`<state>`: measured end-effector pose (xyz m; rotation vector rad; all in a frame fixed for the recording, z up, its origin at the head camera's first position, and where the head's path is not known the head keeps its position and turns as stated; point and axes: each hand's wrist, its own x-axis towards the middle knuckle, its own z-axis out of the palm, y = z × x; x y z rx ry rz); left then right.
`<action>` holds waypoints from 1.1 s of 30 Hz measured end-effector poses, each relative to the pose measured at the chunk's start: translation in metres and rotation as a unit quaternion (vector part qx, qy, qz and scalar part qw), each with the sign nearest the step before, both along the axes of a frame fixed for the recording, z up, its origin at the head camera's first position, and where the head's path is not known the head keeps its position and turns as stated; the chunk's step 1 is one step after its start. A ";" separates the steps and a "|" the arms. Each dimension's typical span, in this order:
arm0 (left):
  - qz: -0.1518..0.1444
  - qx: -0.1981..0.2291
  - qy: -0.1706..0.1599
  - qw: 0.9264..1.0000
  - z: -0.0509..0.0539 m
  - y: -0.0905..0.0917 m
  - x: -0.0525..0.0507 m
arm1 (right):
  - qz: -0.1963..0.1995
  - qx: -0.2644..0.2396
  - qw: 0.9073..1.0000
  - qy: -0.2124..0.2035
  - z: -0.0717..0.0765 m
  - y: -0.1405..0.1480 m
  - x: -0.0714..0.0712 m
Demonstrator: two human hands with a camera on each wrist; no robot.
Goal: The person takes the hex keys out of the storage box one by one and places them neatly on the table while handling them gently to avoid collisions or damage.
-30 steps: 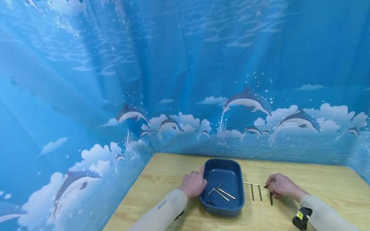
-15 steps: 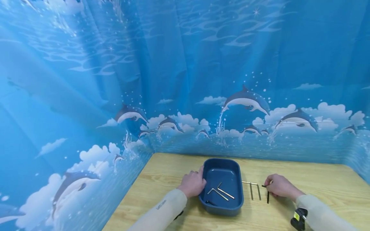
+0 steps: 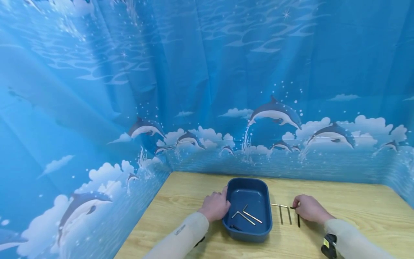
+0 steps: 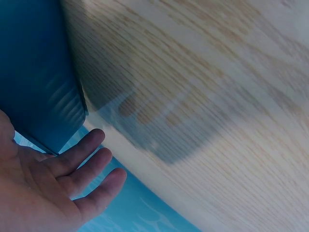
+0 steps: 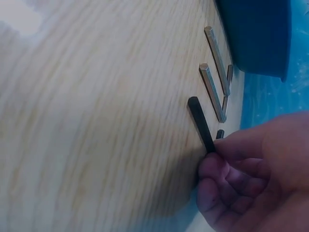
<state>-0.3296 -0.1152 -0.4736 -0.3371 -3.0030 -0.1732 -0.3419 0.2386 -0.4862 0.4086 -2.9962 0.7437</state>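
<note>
My left hand [image 3: 215, 205] rests against the left side of a dark blue rectangular tray [image 3: 247, 237]. Seen from the left wrist, several of its fingers [image 4: 91, 145] extend loosely past the tray wall [image 4: 34, 72]. The right hand [image 3: 311, 208] pinches a black L-shaped hex key [image 5: 200, 123] by its bend, between thumb and fingertips. Its long arm lies on or just above the table; which, I cannot tell. Left of it lie two brass-coloured hex keys [image 3: 289, 216], [image 3: 281, 215], side by side with their long arms parallel.
Inside the tray are two brass-coloured hex keys [image 3: 247, 218], [image 3: 253, 216] and a small black piece [image 3: 235, 227], perhaps another hex key. The light wooden table [image 3: 181, 190] meets a blue dolphin-printed curtain [image 3: 207, 108] at its back and left edges.
My right hand has shifted slightly left with the black hex key, bringing it closer to the two brass-coloured ones on the table. The left hand and tray look unmoved.
</note>
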 end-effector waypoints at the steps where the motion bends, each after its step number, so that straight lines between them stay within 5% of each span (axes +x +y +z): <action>1: 0.000 0.000 0.000 1.000 0.000 0.000 0.000 | -0.002 0.003 1.000 -0.001 0.000 -0.001 -0.001; 27: -0.005 -0.003 0.016 1.000 -0.004 0.000 -0.001 | 0.002 -0.008 1.000 -0.004 -0.003 -0.002 -0.002; 33: -0.007 -0.004 0.017 1.000 -0.005 -0.001 -0.002 | -0.010 0.023 1.000 0.005 0.004 -0.004 0.000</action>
